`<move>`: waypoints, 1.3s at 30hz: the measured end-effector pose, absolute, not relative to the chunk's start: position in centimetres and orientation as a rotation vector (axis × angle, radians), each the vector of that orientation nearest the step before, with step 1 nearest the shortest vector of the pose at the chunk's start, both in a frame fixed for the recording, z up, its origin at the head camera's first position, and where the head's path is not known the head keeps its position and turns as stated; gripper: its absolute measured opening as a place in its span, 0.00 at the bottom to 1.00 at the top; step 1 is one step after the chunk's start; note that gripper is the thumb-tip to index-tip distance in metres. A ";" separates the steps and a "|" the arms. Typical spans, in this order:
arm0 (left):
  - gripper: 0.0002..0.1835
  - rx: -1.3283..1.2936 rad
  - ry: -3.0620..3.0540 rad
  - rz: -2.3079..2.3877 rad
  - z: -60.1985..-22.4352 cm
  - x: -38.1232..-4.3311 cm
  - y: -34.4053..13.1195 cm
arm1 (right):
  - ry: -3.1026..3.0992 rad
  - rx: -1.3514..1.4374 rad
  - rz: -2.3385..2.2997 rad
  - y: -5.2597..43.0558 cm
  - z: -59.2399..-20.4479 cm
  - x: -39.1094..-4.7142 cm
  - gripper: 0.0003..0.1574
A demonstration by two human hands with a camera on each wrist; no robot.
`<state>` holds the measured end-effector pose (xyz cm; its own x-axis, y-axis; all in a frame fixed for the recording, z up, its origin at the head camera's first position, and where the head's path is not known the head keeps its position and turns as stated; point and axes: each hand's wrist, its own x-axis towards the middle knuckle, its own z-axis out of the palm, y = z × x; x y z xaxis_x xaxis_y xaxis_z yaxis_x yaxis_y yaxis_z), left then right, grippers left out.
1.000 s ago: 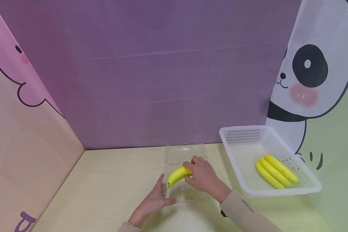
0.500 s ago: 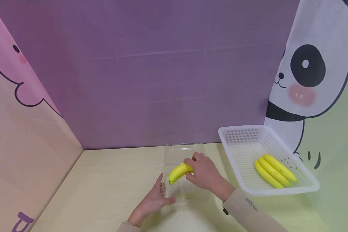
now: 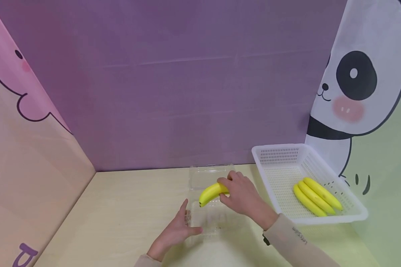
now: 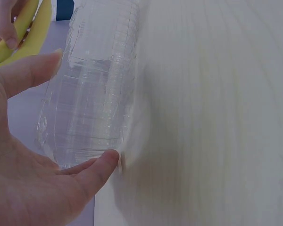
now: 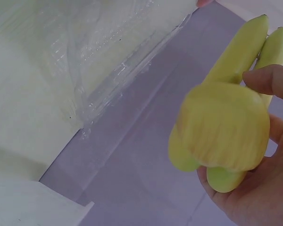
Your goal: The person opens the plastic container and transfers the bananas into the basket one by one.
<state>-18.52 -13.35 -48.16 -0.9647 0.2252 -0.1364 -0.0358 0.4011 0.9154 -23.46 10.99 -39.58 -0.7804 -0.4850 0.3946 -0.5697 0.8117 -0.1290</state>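
My right hand [image 3: 243, 194] grips a yellow banana [image 3: 210, 194] above the open clear plastic container [image 3: 205, 217]. The right wrist view shows two bananas [image 5: 238, 54] side by side, with a rounded yellow, red-streaked thing [image 5: 224, 127] across them; its kind is unclear, and it is hidden from the head view. My left hand [image 3: 175, 231] lies around the container's near left corner, thumb and fingers spread and touching it. In the left wrist view, its fingertips [image 4: 108, 160] rest against the container's wall [image 4: 85, 108].
A white perforated basket [image 3: 270, 185] stands on the right with three bananas [image 3: 317, 198] in its near right part. The pale wooden table [image 3: 130, 207] is enclosed by a purple back wall [image 3: 170, 111] and printed side walls.
My right hand has moved up and to the right with the bananas, slightly away from my left hand. The left hand and the container have stayed in place.
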 end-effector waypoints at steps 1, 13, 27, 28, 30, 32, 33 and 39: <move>0.64 0.167 2.419 1.591 -48.2 -18.5 -13.4 | -2.652 0.794 0.349 11.1 -39.5 -23.4 0.19; 0.64 0.167 2.408 1.609 -48.1 -18.5 -13.1 | -2.641 0.748 0.389 12.6 -38.7 -23.2 0.18; 0.65 0.188 2.395 1.616 -48.4 -18.6 -13.4 | -2.605 0.735 0.351 14.2 -38.1 -23.5 0.18; 0.65 0.188 2.391 1.618 -48.4 -18.6 -13.4 | -2.608 0.733 0.356 14.3 -38.0 -23.4 0.18; 0.64 0.187 2.387 1.623 -48.4 -18.6 -13.4 | -2.624 0.729 0.366 14.5 -37.9 -23.4 0.19; 0.65 0.184 2.387 1.625 -48.4 -18.6 -13.4 | -2.637 0.725 0.371 14.6 -37.8 -23.4 0.19; 0.65 0.182 2.388 1.626 -48.4 -18.6 -13.4 | -2.640 0.725 0.371 14.7 -37.7 -23.3 0.19; 0.64 0.187 2.387 1.630 -48.4 -18.6 -13.5 | -2.662 0.706 0.362 15.6 -37.6 -23.3 0.20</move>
